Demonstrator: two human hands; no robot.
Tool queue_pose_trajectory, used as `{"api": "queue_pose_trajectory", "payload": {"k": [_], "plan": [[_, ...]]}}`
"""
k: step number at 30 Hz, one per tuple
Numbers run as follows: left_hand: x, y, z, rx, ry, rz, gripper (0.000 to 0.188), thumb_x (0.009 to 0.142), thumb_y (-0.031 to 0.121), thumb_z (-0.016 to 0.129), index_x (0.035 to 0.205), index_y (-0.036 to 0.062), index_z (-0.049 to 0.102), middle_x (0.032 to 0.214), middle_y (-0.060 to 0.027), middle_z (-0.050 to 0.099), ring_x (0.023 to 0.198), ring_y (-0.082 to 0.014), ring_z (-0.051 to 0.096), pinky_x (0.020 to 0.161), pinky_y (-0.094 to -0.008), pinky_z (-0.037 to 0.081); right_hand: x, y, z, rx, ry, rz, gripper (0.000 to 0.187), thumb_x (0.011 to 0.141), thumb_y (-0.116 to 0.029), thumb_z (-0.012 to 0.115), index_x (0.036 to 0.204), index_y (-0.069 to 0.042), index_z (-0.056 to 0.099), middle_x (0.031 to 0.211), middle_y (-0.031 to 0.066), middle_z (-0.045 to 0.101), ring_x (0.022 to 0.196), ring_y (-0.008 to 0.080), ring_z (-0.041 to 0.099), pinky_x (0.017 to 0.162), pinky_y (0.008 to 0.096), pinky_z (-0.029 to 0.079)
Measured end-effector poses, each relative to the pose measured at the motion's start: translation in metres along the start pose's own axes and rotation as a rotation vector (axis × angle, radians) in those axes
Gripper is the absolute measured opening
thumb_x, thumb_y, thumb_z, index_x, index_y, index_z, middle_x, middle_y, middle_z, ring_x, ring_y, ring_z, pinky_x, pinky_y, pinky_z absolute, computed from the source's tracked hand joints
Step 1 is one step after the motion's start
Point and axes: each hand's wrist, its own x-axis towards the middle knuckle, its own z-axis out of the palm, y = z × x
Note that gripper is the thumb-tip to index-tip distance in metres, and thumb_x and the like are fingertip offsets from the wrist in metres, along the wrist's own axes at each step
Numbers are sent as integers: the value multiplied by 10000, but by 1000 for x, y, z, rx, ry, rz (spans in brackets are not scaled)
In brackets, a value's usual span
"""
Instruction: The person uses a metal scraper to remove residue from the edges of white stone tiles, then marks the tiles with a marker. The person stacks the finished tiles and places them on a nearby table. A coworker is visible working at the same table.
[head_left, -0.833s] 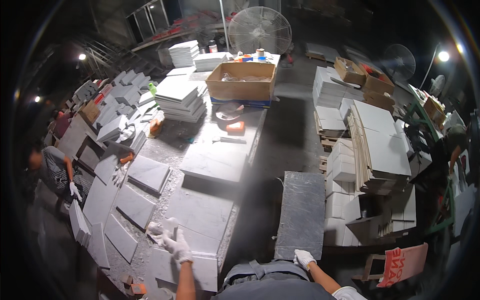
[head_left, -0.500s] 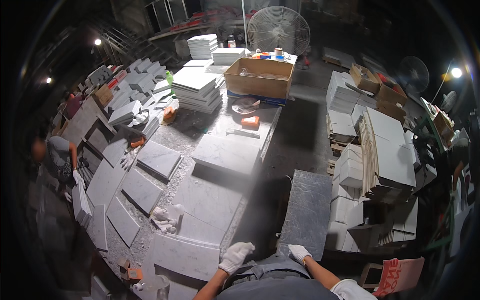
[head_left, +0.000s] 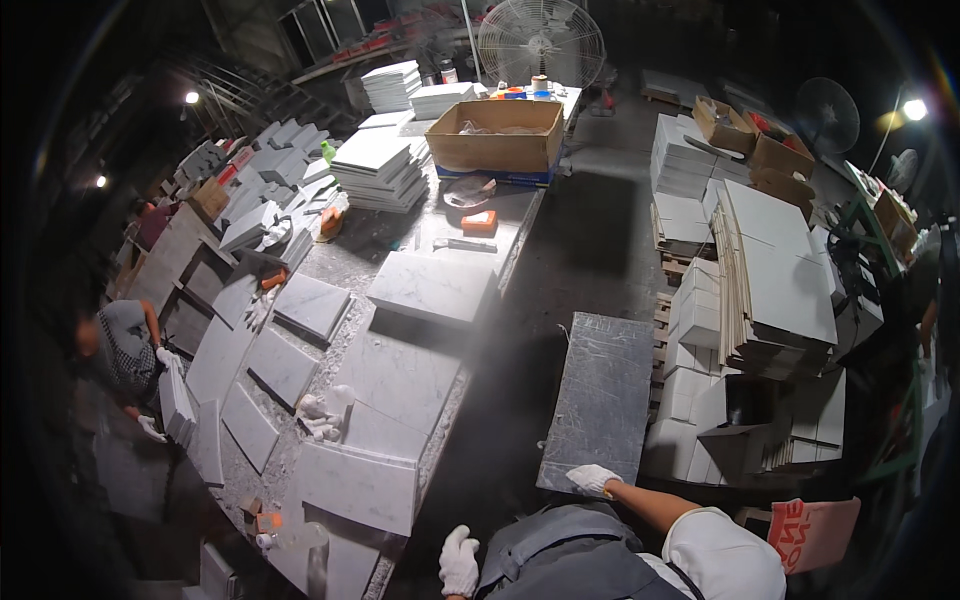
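My right hand [head_left: 592, 480], in a white glove, is on the near edge of the grey board [head_left: 597, 400], about midway along it. The fingers point left over the edge; I can't tell whether they grip it or only rest there. The board stretches away from me beyond that hand, longer than it is wide, with scratches across its face. I can't see what supports it.

My left hand [head_left: 460, 562], gloved too, is low beside my waist, apart from the board, which lies ahead of it and to its right. Its fingers are bent; how tightly they close I can't tell. The nearest slab [head_left: 358, 488] lies to its left on the table [head_left: 265, 490], just apart from it. Past that slab are a bunch of gloves [head_left: 322, 415] and more pale slabs.

Right of the board stand white boxes [head_left: 690, 390], and a red cloth [head_left: 815, 535] hangs near my right sleeve. Far left, a co-worker's gloved hand [head_left: 168, 358] touches some upright tiles [head_left: 177, 405].
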Motion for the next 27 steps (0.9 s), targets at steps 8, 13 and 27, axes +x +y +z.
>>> {"api": "queue_pose_trajectory", "payload": {"k": [8, 13, 27], "plan": [[-80, 4, 2, -224, -173, -282, 338, 1010, 191, 574, 1297, 48, 681, 1103, -83, 746, 849, -145, 666, 738, -291, 544, -31, -33, 5, 227, -259, 179, 456, 1051, -354, 408, 1356, -121, 654, 1406, 142, 632, 1311, 338, 577, 1119, 420, 423], [-105, 4, -12, -190, -108, -143, 323, 1025, 238, 581, 1267, 58, 697, 964, -35, 729, 785, -120, 639, 678, -267, 514, -24, -59, 15, 206, -308, 78, 525, 1038, -483, 482, 1384, -124, 646, 1395, 97, 658, 1316, 300, 591, 1116, 381, 436], [-286, -104, -96, 258, -130, -315, 494, 999, 522, 470, 1282, 163, 656, 1304, -125, 680, 1248, -351, 610, 1053, -444, 467, -56, -246, 191, 112, -496, -255, 302, 985, -360, 559, 950, -78, 660, 841, 114, 640, 786, 276, 608, 757, 436, 465]]}}
